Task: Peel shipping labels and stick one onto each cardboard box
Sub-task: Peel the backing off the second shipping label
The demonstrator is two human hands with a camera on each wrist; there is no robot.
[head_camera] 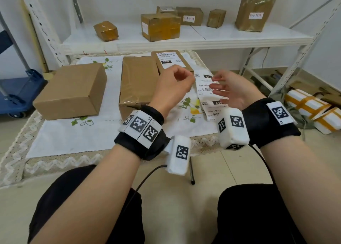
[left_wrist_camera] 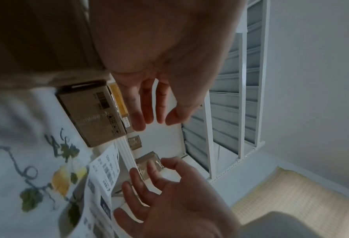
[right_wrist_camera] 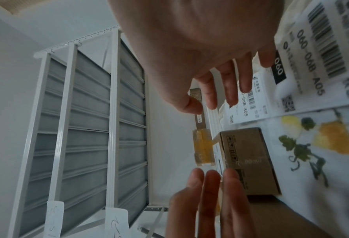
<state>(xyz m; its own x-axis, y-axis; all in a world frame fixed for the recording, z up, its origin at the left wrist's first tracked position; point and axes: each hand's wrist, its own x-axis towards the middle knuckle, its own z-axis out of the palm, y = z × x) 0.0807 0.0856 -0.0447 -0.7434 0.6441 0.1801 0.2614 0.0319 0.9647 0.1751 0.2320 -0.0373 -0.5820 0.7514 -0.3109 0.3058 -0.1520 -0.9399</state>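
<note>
Three cardboard boxes stand on the white embroidered cloth: a large plain box (head_camera: pixel 70 90) at the left, a taped box (head_camera: pixel 138 81) in the middle, and behind it a small box (head_camera: pixel 171 61) (left_wrist_camera: pixel 94 112) (right_wrist_camera: pixel 249 161) with a white label on top. A strip of shipping labels (head_camera: pixel 206 88) (left_wrist_camera: pixel 102 177) (right_wrist_camera: pixel 312 56) lies on the cloth to the right of the boxes. My left hand (head_camera: pixel 184 77) (left_wrist_camera: pixel 155 120) (right_wrist_camera: pixel 210 201) hovers over the taped box's right edge, fingers loosely bent, holding nothing. My right hand (head_camera: pixel 215 85) (left_wrist_camera: pixel 169 201) (right_wrist_camera: pixel 210 103) faces it above the label strip, fingers spread and empty.
A white metal shelf (head_camera: pixel 221 39) behind the low table carries several taped parcels. A blue cart (head_camera: pixel 16 92) stands at the left. White foam parcels with orange tape (head_camera: pixel 311 107) lie on the floor at the right. Cables hang from both wrist cameras.
</note>
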